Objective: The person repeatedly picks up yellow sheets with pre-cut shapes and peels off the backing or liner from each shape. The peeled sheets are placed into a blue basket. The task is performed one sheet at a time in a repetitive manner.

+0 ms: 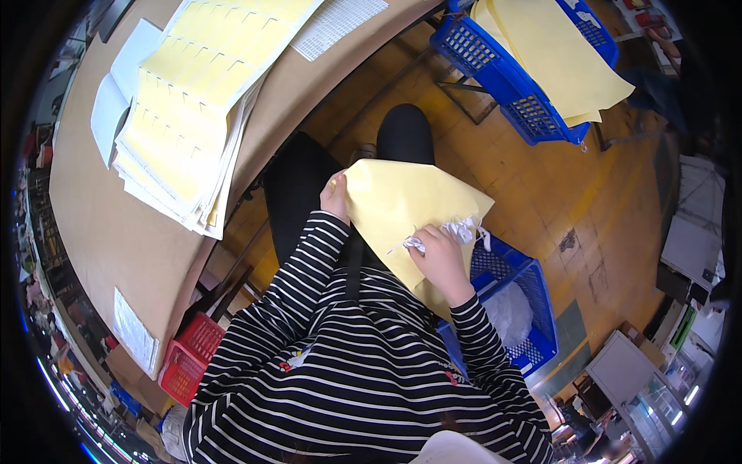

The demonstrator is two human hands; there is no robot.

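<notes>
A yellow sheet lies over my lap, above my dark trousers. My left hand pinches its left corner. My right hand rests on the sheet's right side and grips a crumpled strip of white backing paper that curls off the sheet's edge. Both sleeves are black and white striped.
A brown table at left bears a stack of yellow perforated sheets and white papers. A blue basket with white scraps sits at my right knee. Another blue basket holds yellow sheets. Red baskets stand under the table.
</notes>
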